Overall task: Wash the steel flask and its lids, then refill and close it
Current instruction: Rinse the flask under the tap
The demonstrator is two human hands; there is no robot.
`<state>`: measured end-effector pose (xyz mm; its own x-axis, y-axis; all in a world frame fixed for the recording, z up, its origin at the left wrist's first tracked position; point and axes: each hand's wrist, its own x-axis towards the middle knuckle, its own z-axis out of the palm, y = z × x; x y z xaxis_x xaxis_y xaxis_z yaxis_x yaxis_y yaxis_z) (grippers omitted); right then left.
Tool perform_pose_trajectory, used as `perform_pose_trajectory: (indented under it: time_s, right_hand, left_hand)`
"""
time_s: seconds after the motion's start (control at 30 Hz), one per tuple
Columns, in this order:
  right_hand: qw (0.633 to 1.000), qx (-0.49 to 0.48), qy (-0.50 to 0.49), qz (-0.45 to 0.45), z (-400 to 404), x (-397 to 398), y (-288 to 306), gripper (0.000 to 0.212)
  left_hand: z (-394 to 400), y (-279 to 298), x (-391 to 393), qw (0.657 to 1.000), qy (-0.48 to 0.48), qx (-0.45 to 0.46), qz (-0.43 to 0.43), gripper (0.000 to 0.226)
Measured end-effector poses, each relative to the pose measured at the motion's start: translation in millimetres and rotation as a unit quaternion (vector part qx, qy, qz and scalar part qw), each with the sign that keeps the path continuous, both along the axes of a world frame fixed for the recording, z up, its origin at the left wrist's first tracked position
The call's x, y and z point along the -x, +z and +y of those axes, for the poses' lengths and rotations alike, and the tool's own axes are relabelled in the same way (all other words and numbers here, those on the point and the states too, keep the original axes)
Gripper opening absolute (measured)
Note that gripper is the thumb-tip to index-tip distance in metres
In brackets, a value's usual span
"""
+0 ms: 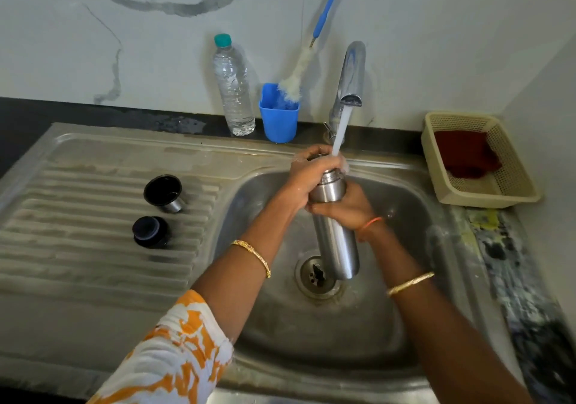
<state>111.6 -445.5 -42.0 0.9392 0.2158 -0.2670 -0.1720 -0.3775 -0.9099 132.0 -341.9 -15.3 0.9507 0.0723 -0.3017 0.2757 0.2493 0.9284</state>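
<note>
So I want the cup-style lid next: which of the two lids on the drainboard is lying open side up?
The farther lid, steel-sided with its black hollow showing. The nearer lid is a solid black stopper.

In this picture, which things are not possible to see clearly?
- Head view: the flask mouth is covered by the left hand, so its water level is hidden.
- The brush handle is cut off by the top edge.
- The basket holds a red cloth; anything beneath is hidden.

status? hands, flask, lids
Left hand grips the flask neck, right hand grips its body. Tap running onto it. Both lids off, on the drainboard. Nothing in the way.
</note>
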Motion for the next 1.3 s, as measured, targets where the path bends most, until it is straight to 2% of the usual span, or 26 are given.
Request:
perform_pose_trajectory:
  time_s: [0.07,0.1,0.13,0.17,0.23,0.33,0.4,0.43,0.5,0.53,0.57,0.6,0.67,0.73,0.8,0.83,0.9,0.93,1.03,1.1,1.13,1.17,1.23,1.27,1.3]
  right_hand:
    - [0.981,0.1,-0.143,-0.084,17,9,-4,0.05]
    - [0.978,0.099,-0.158,-0.098,18,9,-6,0.048]
    - [0.986,0.055,-0.132,-0.084,16,5,-8,0.041]
    - [0.995,0.0,-0.079,-0.055,9,-1,-8,0.035]
    - [0.998,-0.058,0.036,-0.008,-11,-13,-6,0.033]
    - [0.989,-0.099,0.101,0.035,-26,-20,-3,0.049]
    - [0.998,-0.048,0.034,0.014,-16,-15,2,0.047]
    - [0.999,0.004,-0.035,-0.014,-6,-10,3,0.046]
    - [0.975,0.161,-0.133,-0.077,14,0,10,0.054]
    - [0.96,0.222,-0.135,-0.1,18,4,13,0.056]
    - [0.958,0.238,-0.116,-0.109,19,4,14,0.057]
    - [0.97,0.205,-0.081,-0.099,15,1,15,0.055]
    - [0.998,0.051,0.028,-0.028,-2,-11,15,0.047]
    - [0.986,-0.102,0.128,0.041,-18,-22,6,0.05]
    - [0.973,-0.151,0.143,0.1,-20,-23,4,0.06]
    - [0.98,-0.136,0.119,0.09,-17,-21,3,0.06]
    - [0.995,-0.081,0.056,0.028,-9,-16,5,0.059]
    - [0.997,-0.07,0.021,0.004,-5,-14,5,0.059]
    - [0.992,-0.076,-0.093,-0.039,4,-7,4,0.049]
    - [0.982,-0.098,-0.162,-0.025,8,-12,2,0.039]
    - [0.98,-0.079,-0.176,-0.038,11,-16,-1,0.037]
    - [0.981,-0.039,-0.174,-0.079,14,-20,-1,0.04]
    - [0.964,0.109,-0.108,-0.216,19,-24,2,0.052]
    - [0.94,0.19,-0.057,-0.278,24,-21,0,0.055]
    - [0.907,0.256,-0.014,-0.333,28,-10,-1,0.057]
  left_hand:
    - [-15,1,-4,0.985,0.123,-0.12,0.014,0.021]
    - [-19,2,-3,0.975,0.158,-0.153,-0.002,0.021]
    - [-22,2,-4,0.97,0.17,-0.175,-0.025,0.021]
    - [-23,2,-5,0.97,0.153,-0.185,-0.044,0.021]
    - [-19,4,-5,0.978,0.052,-0.183,-0.089,0.019]
    - [-4,10,-10,0.986,-0.082,-0.095,-0.113,0.02]
    - [1,6,-16,0.992,-0.08,-0.041,-0.084,0.019]
    - [-1,4,-18,0.996,-0.042,-0.054,-0.059,0.018]
    - [-12,-2,-22,0.987,0.086,-0.132,0.001,0.015]
    - [-16,-1,-21,0.976,0.14,-0.165,0.027,0.014]
    - [-17,1,-21,0.969,0.167,-0.178,0.04,0.012]
    - [-13,2,-23,0.975,0.156,-0.154,0.043,0.012]
    - [2,3,-25,0.996,0.081,-0.039,0.01,0.018]
    - [15,3,-22,0.996,-0.016,0.084,-0.033,0.018]
    - [17,-3,-18,0.989,-0.044,0.134,-0.043,0.018]
    - [14,-8,-16,0.991,-0.021,0.127,-0.044,0.02]
    - [8,-20,-8,0.992,0.05,0.115,-0.006,0.045]
    - [4,-27,-1,0.989,0.056,0.138,0.022,0.057]
    - [-9,-51,28,0.979,0.046,0.179,0.086,0.07]
    - [-18,-64,48,0.984,0.001,0.14,0.111,0.071]
    - [-21,-67,53,0.988,-0.008,0.108,0.114,0.073]
    - [-20,-64,56,0.992,-0.008,0.076,0.103,0.075]
    - [-21,-56,59,0.995,-0.009,0.053,0.082,0.067]
    - [-15,-63,63,0.994,-0.009,0.108,0.015,0.06]
    - [-12,-56,62,0.984,-0.005,0.174,0.025,0.056]
